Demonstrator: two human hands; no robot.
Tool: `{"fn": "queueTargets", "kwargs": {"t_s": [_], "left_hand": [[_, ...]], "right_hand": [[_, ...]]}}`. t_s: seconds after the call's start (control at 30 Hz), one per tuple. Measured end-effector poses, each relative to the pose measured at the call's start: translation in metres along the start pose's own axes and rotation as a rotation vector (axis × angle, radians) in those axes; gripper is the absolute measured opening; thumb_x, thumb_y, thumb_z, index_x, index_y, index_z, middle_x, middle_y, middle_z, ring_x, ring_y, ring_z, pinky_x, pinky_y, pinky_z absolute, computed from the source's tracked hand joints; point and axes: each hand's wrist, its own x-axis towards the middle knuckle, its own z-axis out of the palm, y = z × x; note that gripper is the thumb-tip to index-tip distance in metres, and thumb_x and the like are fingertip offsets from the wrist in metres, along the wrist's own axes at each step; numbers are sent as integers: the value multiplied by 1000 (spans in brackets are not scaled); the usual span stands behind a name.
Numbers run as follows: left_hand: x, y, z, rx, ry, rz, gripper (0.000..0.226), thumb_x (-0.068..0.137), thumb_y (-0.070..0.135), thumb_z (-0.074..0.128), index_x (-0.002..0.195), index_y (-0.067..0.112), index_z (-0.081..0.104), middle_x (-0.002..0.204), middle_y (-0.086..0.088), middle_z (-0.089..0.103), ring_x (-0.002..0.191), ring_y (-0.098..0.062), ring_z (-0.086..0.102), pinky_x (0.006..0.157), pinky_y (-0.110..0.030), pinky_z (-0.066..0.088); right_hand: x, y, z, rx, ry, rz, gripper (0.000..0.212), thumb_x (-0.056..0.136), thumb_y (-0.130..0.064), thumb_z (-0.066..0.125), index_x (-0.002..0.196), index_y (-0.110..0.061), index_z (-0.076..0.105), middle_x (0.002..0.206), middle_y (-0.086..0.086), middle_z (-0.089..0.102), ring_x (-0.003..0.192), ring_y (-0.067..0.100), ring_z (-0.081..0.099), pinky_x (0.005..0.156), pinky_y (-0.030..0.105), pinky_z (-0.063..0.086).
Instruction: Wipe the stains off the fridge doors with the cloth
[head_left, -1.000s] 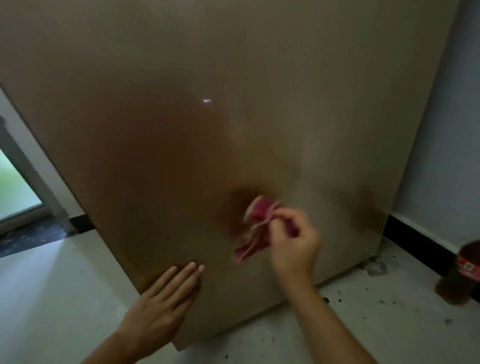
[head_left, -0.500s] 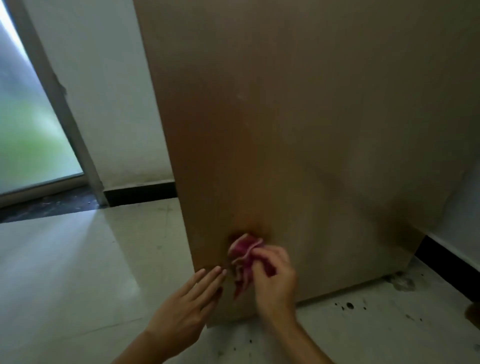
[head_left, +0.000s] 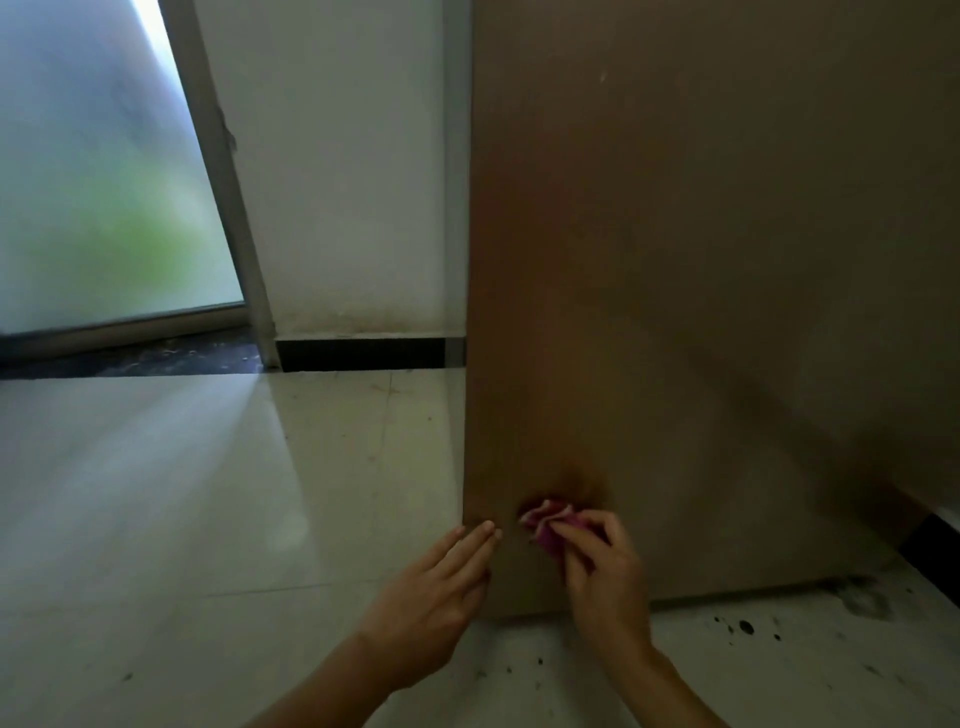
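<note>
The tan fridge door (head_left: 701, 291) fills the right half of the head view, reaching down almost to the floor. My right hand (head_left: 605, 582) grips a bunched pink-red cloth (head_left: 545, 519) and holds it against the door near its lower left corner. A dark patch on the door (head_left: 579, 480) shows just above the cloth. My left hand (head_left: 441, 587) lies flat with straight fingers, its fingertips touching the door's left edge beside the cloth.
Pale tiled floor (head_left: 208, 493) spreads to the left, with dark specks (head_left: 745, 626) below the door on the right. A white wall with black skirting (head_left: 358, 353) stands behind, and a frosted glass door (head_left: 104, 182) is at the far left.
The view has swung left, so the fridge's left edge, wall and glass door show. The cloth in my right hand sits lower and nearer the door's left edge. My left hand stays flat beside it.
</note>
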Motion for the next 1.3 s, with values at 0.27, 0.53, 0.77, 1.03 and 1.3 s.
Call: {"fn": "queueTargets", "kwargs": {"t_s": [0.27,0.53,0.77,1.03,1.3], "left_hand": [[-13,12,11,-36,-43,-58,52,79,27,32,108,13,74,136,-18,55,133,-32,45,108,-51,27],[-29,14,19,-82,-59,-101,45,71,26,52,110,12,72,138,-22,53,133,-35,45,109,-49,28],[-29,17,10,-236,-42,-156,53,56,37,80,105,16,74,123,-14,65,115,-28,62,98,-38,48],[-32,7,1,-495,110,-484,27,83,31,44,92,23,68,82,8,62,70,-11,60,62,-25,53],[32,-17,-39,-995,273,-910,43,96,46,49,127,17,45,112,2,58,97,-15,58,84,-38,53]], "right_hand": [[87,-125,-26,64,431,-283,27,90,-16,58,115,-18,65,116,5,53,103,14,50,79,17,48],[-16,-1,33,-399,-80,-473,31,74,-6,70,100,-23,73,109,4,63,102,25,55,83,36,53],[6,-52,2,-19,48,-185,30,85,-11,57,113,-16,67,112,6,54,100,19,53,83,15,42],[-32,-13,51,-325,-185,-347,19,87,-24,61,103,-32,69,108,0,60,97,17,53,75,24,49],[-22,27,3,448,577,1023,29,90,-5,52,119,-7,55,108,12,59,94,32,59,77,38,48]]}}
